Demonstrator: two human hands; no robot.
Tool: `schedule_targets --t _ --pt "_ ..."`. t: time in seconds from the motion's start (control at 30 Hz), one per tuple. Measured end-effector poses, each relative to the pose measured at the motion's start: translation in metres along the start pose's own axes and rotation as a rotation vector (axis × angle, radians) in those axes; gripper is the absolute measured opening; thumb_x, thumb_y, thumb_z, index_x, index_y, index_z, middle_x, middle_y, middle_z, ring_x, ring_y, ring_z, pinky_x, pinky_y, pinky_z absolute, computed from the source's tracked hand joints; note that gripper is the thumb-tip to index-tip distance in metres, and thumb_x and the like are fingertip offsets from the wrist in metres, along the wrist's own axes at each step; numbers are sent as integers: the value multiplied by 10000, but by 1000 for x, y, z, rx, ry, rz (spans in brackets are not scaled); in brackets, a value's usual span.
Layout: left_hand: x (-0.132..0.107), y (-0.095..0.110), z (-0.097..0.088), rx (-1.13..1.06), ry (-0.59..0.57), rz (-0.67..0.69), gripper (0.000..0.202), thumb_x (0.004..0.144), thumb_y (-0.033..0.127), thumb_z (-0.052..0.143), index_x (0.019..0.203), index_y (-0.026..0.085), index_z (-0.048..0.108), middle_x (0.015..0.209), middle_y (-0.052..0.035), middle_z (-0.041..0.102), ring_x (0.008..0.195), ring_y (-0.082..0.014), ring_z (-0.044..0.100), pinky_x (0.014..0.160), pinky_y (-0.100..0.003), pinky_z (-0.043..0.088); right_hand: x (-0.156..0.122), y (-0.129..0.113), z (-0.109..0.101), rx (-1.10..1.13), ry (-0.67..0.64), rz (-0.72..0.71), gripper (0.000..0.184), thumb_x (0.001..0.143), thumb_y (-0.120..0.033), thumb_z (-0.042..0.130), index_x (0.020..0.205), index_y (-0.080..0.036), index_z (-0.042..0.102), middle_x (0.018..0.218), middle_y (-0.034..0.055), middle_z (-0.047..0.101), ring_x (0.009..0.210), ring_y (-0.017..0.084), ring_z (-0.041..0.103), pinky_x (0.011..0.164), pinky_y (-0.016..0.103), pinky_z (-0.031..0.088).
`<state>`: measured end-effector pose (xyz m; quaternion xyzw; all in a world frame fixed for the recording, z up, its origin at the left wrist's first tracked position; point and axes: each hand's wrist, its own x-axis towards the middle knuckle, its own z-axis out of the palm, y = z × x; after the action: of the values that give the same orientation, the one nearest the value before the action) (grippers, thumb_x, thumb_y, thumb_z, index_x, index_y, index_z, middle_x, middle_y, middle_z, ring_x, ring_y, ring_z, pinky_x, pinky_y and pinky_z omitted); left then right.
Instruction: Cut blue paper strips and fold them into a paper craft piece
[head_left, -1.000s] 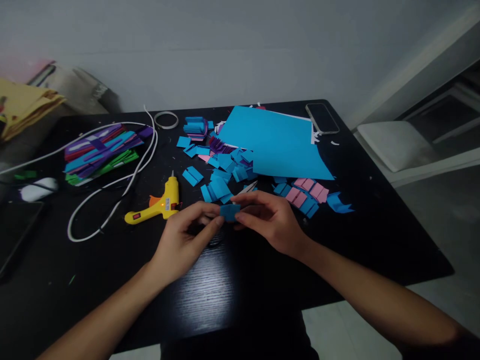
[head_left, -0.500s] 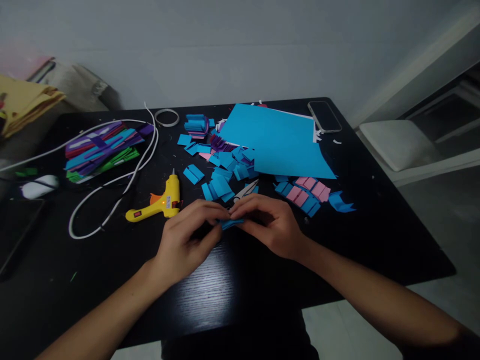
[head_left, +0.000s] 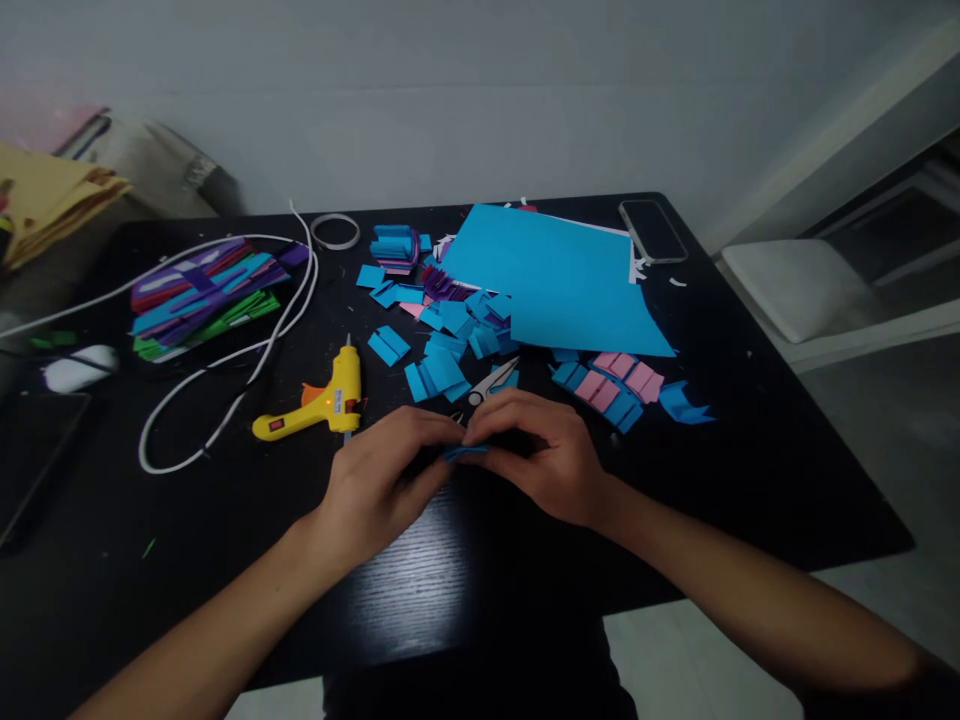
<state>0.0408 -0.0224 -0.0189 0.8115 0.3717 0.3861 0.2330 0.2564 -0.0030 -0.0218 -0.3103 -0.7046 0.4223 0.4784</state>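
Observation:
A small blue paper piece point(head_left: 464, 453) is pinched between my left hand point(head_left: 375, 487) and my right hand point(head_left: 541, 454), just above the black table point(head_left: 465, 590). Only its thin edge shows between the fingertips. Both hands have their fingers closed on it. Scissors point(head_left: 491, 382) lie just beyond my fingers. A yellow glue gun point(head_left: 319, 402) lies to the left of my left hand, its orange light on. Several folded blue pieces point(head_left: 439, 345) lie scattered past the scissors.
A large blue sheet point(head_left: 559, 280) and a phone point(head_left: 652, 230) lie at the far right. Pink and blue folded pieces point(head_left: 611, 385) sit right of my hands. A white cable point(head_left: 225, 345), a tape roll point(head_left: 334, 231) and coloured paper strips point(head_left: 199, 295) lie to the left.
The blue piece, held flat and facing me a second ago, has been turned or folded edge-on and lowered slightly toward the table between my fingertips.

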Motion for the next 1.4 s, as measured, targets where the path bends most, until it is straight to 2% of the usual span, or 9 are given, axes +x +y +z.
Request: schedule_targets --t 0.13,0.37,0.53,0.97,1.4 --pt "1 3 1 -3 20 -7 213 915 88 653 1076 225 676 1026 -58 784 943 -199 768 797 -313 622 -1 -1 1 -12 10 -19 41 895 -226 800 931 -237 784 924 43 776 893 192 740 849 346 614" --pt "0 9 3 16 97 14 183 899 84 675 1016 224 667 1008 -52 795 886 -181 784 751 -283 623 -5 -5 4 -51 74 -69 100 897 -158 783 956 -239 781 903 50 784 858 193 754 789 340 631" --pt "-2 12 1 48 134 23 203 879 61 699 1007 210 649 1036 -51 790 907 -164 784 785 -253 620 -6 -9 7 -87 99 -131 147 895 -121 768 989 -233 769 918 64 789 875 202 765 787 350 648" --pt "0 14 0 56 101 47 295 908 46 675 1146 219 656 1015 -45 789 925 -166 775 829 -272 629 -6 -12 7 -113 105 -139 200 905 -109 733 1048 -240 786 930 65 797 838 198 770 746 334 655" --pt "-1 12 0 19 73 36 266 911 47 678 1123 205 662 1025 -51 775 932 -164 761 817 -273 614 -7 -12 6 -110 96 -158 176 891 -89 732 1014 -211 759 909 74 770 852 197 755 765 336 643"
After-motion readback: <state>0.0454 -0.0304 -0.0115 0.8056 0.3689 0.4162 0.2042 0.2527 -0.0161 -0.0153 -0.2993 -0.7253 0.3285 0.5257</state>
